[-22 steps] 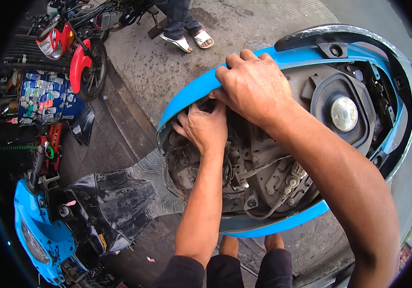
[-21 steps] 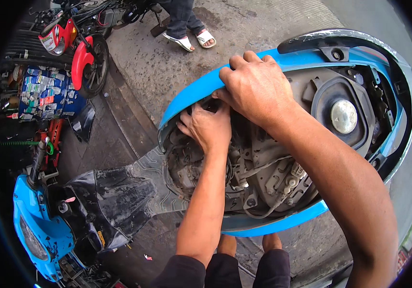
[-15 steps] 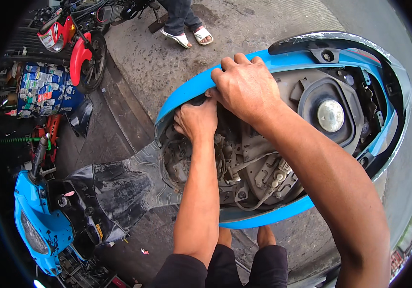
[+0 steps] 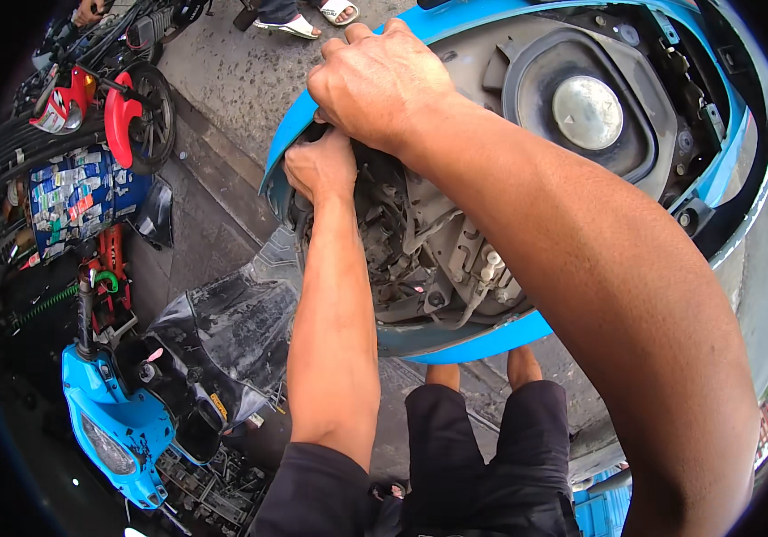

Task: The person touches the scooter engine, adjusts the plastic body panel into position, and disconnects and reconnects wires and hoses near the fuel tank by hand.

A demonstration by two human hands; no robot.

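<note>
A scooter's blue body panel (image 4: 482, 347) curves around the exposed top of its frame, where the seat would sit. My right hand (image 4: 384, 80) is closed over the panel's far rim, fingers curled down its outer side. Just below it, my left hand (image 4: 323, 168) is closed against the inside of the same panel, near its front end; what its fingers hold is hidden. Beneath my right forearm lie brackets, cables and hoses (image 4: 482, 277). Right of my hands is a round silver fuel cap (image 4: 588, 112) in a dark surround.
The scooter's worn black floorboard (image 4: 241, 318) and blue handlebar cover (image 4: 120, 430) extend to the lower left. A sticker-covered blue drum (image 4: 80, 201) and a motorcycle with a red front fender (image 4: 120, 121) stand at the left. A person's feet in white sandals (image 4: 290, 27) are beyond the scooter.
The view has shifted, so the scooter's rear and both hands appear higher and further left. Both hands stay closed at about the same part of the blue panel.
</note>
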